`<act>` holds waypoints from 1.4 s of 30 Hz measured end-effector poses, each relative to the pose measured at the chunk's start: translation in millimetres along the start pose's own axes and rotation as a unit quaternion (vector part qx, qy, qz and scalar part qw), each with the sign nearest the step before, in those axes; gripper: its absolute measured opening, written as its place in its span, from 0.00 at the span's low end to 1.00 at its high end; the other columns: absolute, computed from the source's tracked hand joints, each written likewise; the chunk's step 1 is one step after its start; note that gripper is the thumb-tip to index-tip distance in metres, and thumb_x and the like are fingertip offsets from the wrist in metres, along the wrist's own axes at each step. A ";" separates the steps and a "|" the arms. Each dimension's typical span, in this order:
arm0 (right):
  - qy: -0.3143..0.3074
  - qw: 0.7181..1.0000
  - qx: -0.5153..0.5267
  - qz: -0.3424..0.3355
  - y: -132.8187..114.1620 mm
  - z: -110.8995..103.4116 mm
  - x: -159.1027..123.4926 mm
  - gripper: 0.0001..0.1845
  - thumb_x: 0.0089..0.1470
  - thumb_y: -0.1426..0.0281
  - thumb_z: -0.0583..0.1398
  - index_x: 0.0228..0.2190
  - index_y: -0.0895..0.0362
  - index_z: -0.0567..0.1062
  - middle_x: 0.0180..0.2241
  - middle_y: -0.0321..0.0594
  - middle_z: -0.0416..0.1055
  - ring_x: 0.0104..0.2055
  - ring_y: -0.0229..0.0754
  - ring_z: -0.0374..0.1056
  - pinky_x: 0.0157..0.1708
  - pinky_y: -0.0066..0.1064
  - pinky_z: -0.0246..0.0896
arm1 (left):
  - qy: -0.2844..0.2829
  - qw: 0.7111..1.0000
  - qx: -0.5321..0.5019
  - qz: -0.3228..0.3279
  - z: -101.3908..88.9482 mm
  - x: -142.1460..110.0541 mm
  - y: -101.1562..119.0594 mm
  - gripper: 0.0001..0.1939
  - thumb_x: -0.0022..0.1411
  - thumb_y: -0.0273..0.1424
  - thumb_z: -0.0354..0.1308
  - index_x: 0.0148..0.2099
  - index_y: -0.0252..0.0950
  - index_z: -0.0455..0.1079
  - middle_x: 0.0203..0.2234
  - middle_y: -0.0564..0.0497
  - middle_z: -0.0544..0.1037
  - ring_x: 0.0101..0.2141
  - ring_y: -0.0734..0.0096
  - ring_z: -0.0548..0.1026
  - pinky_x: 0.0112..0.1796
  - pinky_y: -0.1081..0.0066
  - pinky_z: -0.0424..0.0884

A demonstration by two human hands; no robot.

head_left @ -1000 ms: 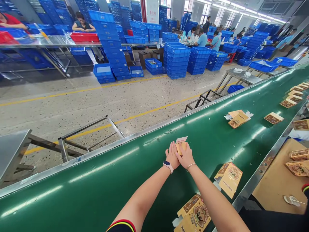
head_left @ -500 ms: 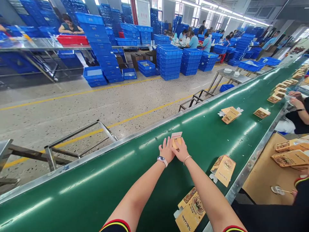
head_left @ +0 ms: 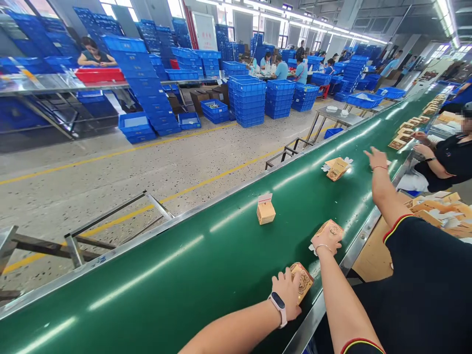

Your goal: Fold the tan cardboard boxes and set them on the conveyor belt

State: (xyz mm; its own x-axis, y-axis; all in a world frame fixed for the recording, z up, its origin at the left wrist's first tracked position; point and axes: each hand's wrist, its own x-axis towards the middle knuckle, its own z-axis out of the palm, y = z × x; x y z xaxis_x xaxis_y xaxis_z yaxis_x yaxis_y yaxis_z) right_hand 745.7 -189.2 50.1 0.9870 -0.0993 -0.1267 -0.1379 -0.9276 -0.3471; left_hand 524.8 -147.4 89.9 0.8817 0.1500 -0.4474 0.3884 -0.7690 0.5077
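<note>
The left hand (head_left: pixel 287 291) and right hand (head_left: pixel 327 242) have been moved from the small tan box (head_left: pixel 266 213) to two printed cartons. The nearer carton (head_left: pixel 306 282), cartoon-faced, is partly covered by the left's spread fingers; the farther carton (head_left: pixel 335 228) is overlaid by the right's bent fingers. Whether either is gripped cannot be told. All three are supported by the green conveyor belt (head_left: pixel 177 290), the box's flap raised.

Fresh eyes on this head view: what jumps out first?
The wide green belt, running diagonally from lower left to upper right. Low on it, the left hand is on one printed carton and the right hand on another, with an open-flapped box farther up. Across the floor, tall blue crate stacks.
</note>
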 end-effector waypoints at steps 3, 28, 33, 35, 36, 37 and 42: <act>-0.054 0.995 -0.016 -0.082 -7.1 2.4 -14.1 0.36 0.43 0.63 0.61 0.56 0.53 0.63 0.54 0.61 0.51 0.53 0.67 0.57 0.41 0.58 0.59 | -0.033 0.997 0.049 -0.044 -2.3 2.2 -0.4 0.46 0.41 0.29 0.67 0.63 0.36 0.55 0.50 0.34 0.68 0.47 0.45 0.69 0.42 0.54 0.68; -0.202 0.917 -0.050 -0.339 -130.8 8.6 -37.8 0.32 0.55 0.60 0.54 0.60 0.51 0.57 0.66 0.46 0.42 0.67 0.58 0.37 0.58 0.55 0.45 | 0.189 0.971 0.130 0.063 -84.2 -98.7 -80.1 0.32 0.52 0.32 0.61 0.60 0.48 0.61 0.62 0.46 0.61 0.63 0.47 0.53 0.59 0.40 0.46; -0.149 0.931 -0.095 -0.318 -151.0 33.8 -14.7 0.33 0.54 0.54 0.54 0.60 0.45 0.57 0.65 0.42 0.42 0.65 0.60 0.38 0.53 0.57 0.50 | 0.267 0.962 -0.001 0.061 -95.5 -128.1 -80.1 0.21 0.56 0.32 0.55 0.54 0.47 0.68 0.53 0.47 0.72 0.55 0.52 0.67 0.56 0.49 0.60; -0.135 0.935 -0.088 -0.317 -145.3 41.4 -10.7 0.31 0.54 0.54 0.54 0.59 0.46 0.59 0.64 0.43 0.43 0.64 0.59 0.41 0.52 0.56 0.52 | 0.247 0.963 -0.078 0.072 -96.0 -133.3 -81.9 0.19 0.56 0.31 0.54 0.51 0.46 0.70 0.48 0.48 0.75 0.50 0.58 0.72 0.53 0.59 0.67; -0.130 0.935 -0.084 -0.320 -143.0 43.9 -8.3 0.31 0.54 0.54 0.54 0.58 0.45 0.61 0.64 0.43 0.43 0.63 0.59 0.43 0.51 0.57 0.52 | 0.220 0.965 -0.119 0.081 -94.4 -134.1 -81.5 0.19 0.55 0.31 0.54 0.49 0.46 0.71 0.46 0.49 0.76 0.47 0.61 0.74 0.50 0.64 0.70; -0.126 0.935 -0.081 -0.323 -141.7 45.4 -5.6 0.30 0.53 0.54 0.54 0.57 0.45 0.62 0.64 0.43 0.44 0.62 0.59 0.44 0.51 0.57 0.52 | 0.189 0.966 -0.156 0.085 -91.7 -134.1 -80.6 0.18 0.54 0.31 0.54 0.48 0.46 0.71 0.44 0.50 0.78 0.45 0.64 0.75 0.48 0.67 0.72; -0.099 0.933 -0.009 -0.346 -132.6 39.7 5.2 0.37 0.50 0.52 0.55 0.60 0.46 0.56 0.64 0.45 0.42 0.63 0.63 0.39 0.51 0.63 0.49 | 0.186 0.945 -0.264 0.047 -69.3 -142.2 -87.3 0.16 0.55 0.34 0.55 0.46 0.49 0.72 0.40 0.52 0.79 0.41 0.63 0.77 0.45 0.67 0.74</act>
State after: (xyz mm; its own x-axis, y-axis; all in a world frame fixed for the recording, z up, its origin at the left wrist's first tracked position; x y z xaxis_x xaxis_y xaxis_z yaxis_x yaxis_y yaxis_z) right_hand 765.7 -52.4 58.6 0.8045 0.5920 -0.0484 0.5290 -0.7512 -0.3948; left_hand 384.0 -58.5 160.2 0.9143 0.3795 -0.1415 0.2961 -0.3877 0.8729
